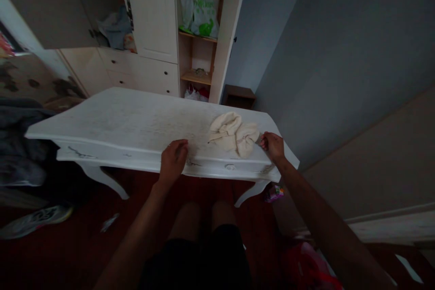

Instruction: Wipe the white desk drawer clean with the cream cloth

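Note:
A crumpled cream cloth lies on the right half of a white table with a curved front. Just right of the cloth, my right hand is closed with its fingertips pinched together. Something small and dull shows at those fingertips, too dim to name; whether it joins the cloth I cannot tell. My left hand is at the table's front edge, left of the cloth. Its fingers are loosely bent, the thumb stands a little apart, and nothing shows in it. Greyish smudges mark the tabletop between the left hand and the cloth.
Behind the table stands a white wardrobe with doors open, plastic bags on a shelf. Dark clothes are heaped at left, above a shoe. A small purple box is by the right table leg. A grey wall rises at right.

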### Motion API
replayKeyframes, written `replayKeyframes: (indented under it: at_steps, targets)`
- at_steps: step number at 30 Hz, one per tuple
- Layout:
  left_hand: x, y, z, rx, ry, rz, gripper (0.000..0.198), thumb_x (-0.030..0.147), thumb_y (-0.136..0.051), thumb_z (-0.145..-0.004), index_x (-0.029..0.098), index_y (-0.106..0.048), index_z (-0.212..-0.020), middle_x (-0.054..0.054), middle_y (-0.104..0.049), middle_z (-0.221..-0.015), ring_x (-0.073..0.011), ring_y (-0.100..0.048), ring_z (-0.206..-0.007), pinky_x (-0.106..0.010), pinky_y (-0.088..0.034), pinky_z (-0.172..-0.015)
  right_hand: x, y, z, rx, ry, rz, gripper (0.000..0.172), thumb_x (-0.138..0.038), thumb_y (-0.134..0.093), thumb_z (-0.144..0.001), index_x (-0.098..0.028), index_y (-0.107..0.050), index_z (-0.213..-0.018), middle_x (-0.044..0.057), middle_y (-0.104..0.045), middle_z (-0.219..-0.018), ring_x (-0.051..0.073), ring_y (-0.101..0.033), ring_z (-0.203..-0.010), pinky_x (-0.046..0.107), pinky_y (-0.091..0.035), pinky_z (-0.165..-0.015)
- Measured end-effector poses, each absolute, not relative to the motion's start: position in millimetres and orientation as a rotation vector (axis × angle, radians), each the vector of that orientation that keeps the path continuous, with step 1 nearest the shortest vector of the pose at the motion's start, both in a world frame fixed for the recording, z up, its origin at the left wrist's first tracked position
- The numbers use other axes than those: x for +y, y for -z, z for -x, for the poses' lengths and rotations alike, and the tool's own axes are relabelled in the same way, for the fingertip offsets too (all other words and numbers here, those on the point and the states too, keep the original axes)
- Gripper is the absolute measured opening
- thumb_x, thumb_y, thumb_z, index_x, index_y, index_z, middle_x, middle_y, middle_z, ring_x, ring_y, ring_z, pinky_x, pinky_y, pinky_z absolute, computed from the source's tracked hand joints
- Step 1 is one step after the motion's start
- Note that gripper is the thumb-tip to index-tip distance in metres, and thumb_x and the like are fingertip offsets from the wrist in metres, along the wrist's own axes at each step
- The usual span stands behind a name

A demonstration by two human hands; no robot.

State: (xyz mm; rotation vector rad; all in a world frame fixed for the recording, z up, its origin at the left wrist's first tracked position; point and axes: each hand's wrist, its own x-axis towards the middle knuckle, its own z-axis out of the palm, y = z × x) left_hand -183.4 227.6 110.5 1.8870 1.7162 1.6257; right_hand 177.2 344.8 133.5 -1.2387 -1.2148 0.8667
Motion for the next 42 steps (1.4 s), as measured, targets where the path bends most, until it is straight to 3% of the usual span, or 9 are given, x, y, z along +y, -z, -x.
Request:
replayKeyframes:
  at_steps: [7, 17, 35, 42]
  targets:
    - [215, -86, 168, 1.74, -1.592, -2.289, 0.024, 0.02, -0.049, -0.089, 0.016, -0.07, -0.1, -0.013, -0.067, -0.102, -0.0269, -0.06, -0.103, -0.043, -0.05, -0.094, 343, -134, -177, -1.174, -0.857, 1.206, 0.03, -0.045, -0.068, -0.072, -0.018, -0.062, -0.061, -0.003, -0.057, -0.043, 0.008, -0.045, -0.036, 0.019, -0.032, -0.035]
    - [215, -77, 169, 1.666, -1.641, -2.347, 0.029, 0.012, -0.052, -0.084, 0.018, -0.069, -0.106, -0.013, -0.065, -0.104, -0.0277, -0.058, -0.103, -0.048, -0.05, -0.094, 344, -132, -181, -1.177, -0.802, 1.249, 0.027, -0.042, -0.067, -0.073, -0.018, -0.063, -0.06, -0.003, -0.057, -0.043, 0.009, -0.045, -0.036, 0.021, -0.034, -0.035]
    - [218, -66, 155, 1.716, -1.756, -2.193, 0.035, 0.008, -0.054, -0.076, 0.021, -0.069, -0.104, -0.012, -0.068, -0.105, -0.0294, -0.06, -0.107, -0.056, -0.045, -0.1, 340, -133, -181, -1.141, -0.737, 1.299, 0.027, -0.044, -0.067, -0.073, -0.02, -0.064, -0.061, -0.003, -0.057, -0.044, 0.01, -0.045, -0.037, 0.022, -0.033, -0.037]
    - [218, -69, 156, 1.783, -1.749, -2.24, 0.032, 0.009, -0.053, -0.077, 0.02, -0.069, -0.102, -0.012, -0.068, -0.104, -0.0283, -0.061, -0.106, -0.052, -0.047, -0.098, 342, -132, -182, -1.177, -0.746, 1.286, 0.027, -0.043, -0.065, -0.077, -0.02, -0.064, -0.062, -0.002, -0.057, -0.045, 0.011, -0.045, -0.038, 0.023, -0.033, -0.038]
